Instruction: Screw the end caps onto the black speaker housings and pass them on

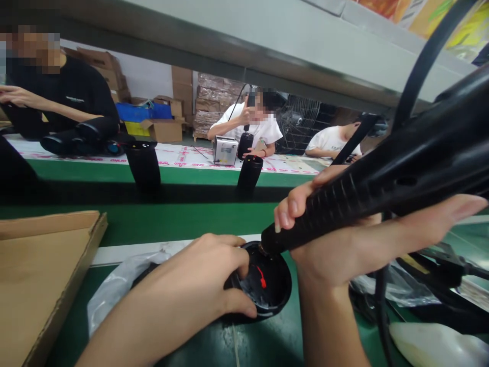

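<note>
My right hand [324,239] is wrapped round a black electric screwdriver [344,188], which slants down to the left. Its tip meets the far rim of a round black housing [280,285], open at the top. A short red wire [262,278] shows inside the housing. On the left, my left hand [217,275] grips the housing's near side, with the thumb on the front rim and the fingers curled over the left edge. How deep the housing goes below the rim cannot be seen.
A cardboard tray [46,285] lies at left, beside a clear plastic bag [114,285]. Black cylinders [143,165] stand along the green belt [171,219]. Cables and a white object [435,344] lie at right. Several people work across the belt, under an overhead shelf [267,46].
</note>
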Demonstrator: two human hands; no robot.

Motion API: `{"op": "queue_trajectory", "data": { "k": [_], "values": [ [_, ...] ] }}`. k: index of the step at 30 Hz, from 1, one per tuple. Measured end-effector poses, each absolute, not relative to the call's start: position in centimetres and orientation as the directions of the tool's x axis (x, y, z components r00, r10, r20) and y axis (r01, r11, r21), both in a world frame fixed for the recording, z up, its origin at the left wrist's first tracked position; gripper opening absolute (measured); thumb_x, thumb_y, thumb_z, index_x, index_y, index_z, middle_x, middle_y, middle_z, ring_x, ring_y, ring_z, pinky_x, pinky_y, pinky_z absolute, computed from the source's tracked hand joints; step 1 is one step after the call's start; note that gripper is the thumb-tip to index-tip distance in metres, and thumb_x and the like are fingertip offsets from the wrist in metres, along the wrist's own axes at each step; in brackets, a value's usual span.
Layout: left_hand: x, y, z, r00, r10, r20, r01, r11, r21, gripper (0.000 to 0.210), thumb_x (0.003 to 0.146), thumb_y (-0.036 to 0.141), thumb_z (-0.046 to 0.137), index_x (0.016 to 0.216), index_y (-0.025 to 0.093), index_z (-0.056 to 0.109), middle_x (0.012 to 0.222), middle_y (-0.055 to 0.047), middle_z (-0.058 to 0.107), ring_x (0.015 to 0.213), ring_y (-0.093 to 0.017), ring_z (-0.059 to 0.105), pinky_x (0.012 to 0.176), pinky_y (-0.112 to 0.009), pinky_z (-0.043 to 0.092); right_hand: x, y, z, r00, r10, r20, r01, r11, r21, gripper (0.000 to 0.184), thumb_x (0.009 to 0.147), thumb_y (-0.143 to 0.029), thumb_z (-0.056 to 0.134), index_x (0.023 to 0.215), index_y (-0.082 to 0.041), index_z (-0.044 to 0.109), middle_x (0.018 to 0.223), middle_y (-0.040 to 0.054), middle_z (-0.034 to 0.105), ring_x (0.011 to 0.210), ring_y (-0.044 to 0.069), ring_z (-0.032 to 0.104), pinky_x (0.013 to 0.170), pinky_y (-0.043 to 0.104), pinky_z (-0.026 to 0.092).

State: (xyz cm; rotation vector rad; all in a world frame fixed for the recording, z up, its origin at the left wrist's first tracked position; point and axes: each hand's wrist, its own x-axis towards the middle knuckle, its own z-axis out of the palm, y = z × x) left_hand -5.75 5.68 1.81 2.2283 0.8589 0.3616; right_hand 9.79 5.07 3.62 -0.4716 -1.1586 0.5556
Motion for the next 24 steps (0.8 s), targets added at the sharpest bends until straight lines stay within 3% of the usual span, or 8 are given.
{"op": "queue_trajectory", "data": {
  "k": [2,5,10,13,18,22,24],
  "values": [
    [-5.7,5.8,1.8,0.748,0.664,0.001,0.468,-0.529,0.708,0.021,0.071,0.042,0.075,0.074,0.022,0.069,0.082,0.000,0.064,0.089,-0.019,0.061,0.084,-0.023,0.043,9.6,5.1,3.8,0.252,0.643,0.723,-0.164,0.765,-0.623,0.073,0.100,-0.072,-0.002,0.083,-0.011,0.035,0.058,0.0030,0.035,0.047,0.020,0.043,0.034,0.027,0.038],
    [-5.7,5.8,1.8,0.740,0.673,0.002,0.458,-0.505,0.732,0.019,0.071,0.042,0.075,0.073,0.023,0.070,0.080,0.001,0.064,0.088,-0.019,0.061,0.082,-0.023,0.044,9.2,4.8,4.4,0.145,0.689,0.710,-0.166,0.725,-0.669,0.082,0.086,-0.061,-0.034,0.079,-0.012,0.030,0.058,0.0040,0.032,0.046,0.020,0.044,0.034,0.028,0.038],
    [-5.9,5.8,1.4,0.735,0.678,-0.001,0.442,-0.479,0.758,0.017,0.070,0.039,0.076,0.072,0.023,0.070,0.090,0.002,0.065,0.091,-0.019,0.059,0.081,-0.022,0.043,9.1,5.2,4.6,0.068,0.700,0.711,-0.151,0.711,-0.687,0.080,0.087,-0.060,-0.035,0.084,-0.012,0.030,0.059,0.0035,0.035,0.045,0.018,0.043,0.034,0.025,0.037],
    [-6.1,5.6,0.8,0.693,0.721,0.001,0.493,-0.476,0.728,0.020,0.067,0.042,0.079,0.076,0.026,0.070,0.106,0.004,0.062,0.104,-0.021,0.054,0.085,-0.024,0.040,9.9,6.0,4.4,-0.096,0.682,0.725,-0.113,0.716,-0.689,0.074,0.090,-0.060,-0.030,0.082,-0.012,0.025,0.063,0.0032,0.034,0.049,0.019,0.046,0.036,0.028,0.042],
    [-6.3,5.5,0.8,0.723,0.689,0.048,0.499,-0.569,0.653,0.026,0.070,0.049,0.076,0.082,0.027,0.068,0.108,0.004,0.061,0.109,-0.023,0.051,0.079,-0.025,0.040,10.1,6.6,4.5,0.027,0.731,0.682,-0.152,0.677,-0.720,0.069,0.092,-0.056,-0.029,0.084,-0.012,0.023,0.072,0.0026,0.027,0.045,0.015,0.040,0.030,0.026,0.035],
    [-6.2,5.7,1.8,0.731,0.682,0.039,0.527,-0.599,0.604,0.029,0.065,0.048,0.080,0.077,0.024,0.067,0.110,0.002,0.062,0.111,-0.026,0.053,0.072,-0.023,0.041,9.7,6.8,4.8,0.111,0.824,0.555,-0.072,0.564,-0.823,0.078,0.085,-0.054,-0.040,0.085,-0.012,0.026,0.064,0.0034,0.030,0.043,0.020,0.042,0.028,0.031,0.035],
    [-6.0,5.7,2.1,0.728,0.683,0.051,0.527,-0.606,0.596,0.032,0.066,0.052,0.077,0.075,0.023,0.067,0.113,0.001,0.062,0.107,-0.025,0.056,0.071,-0.023,0.042,10.0,6.8,4.7,0.162,0.850,0.500,-0.117,0.520,-0.846,0.081,0.088,-0.058,-0.037,0.087,-0.012,0.030,0.062,0.0034,0.031,0.043,0.020,0.042,0.029,0.029,0.034]
  ]
}}
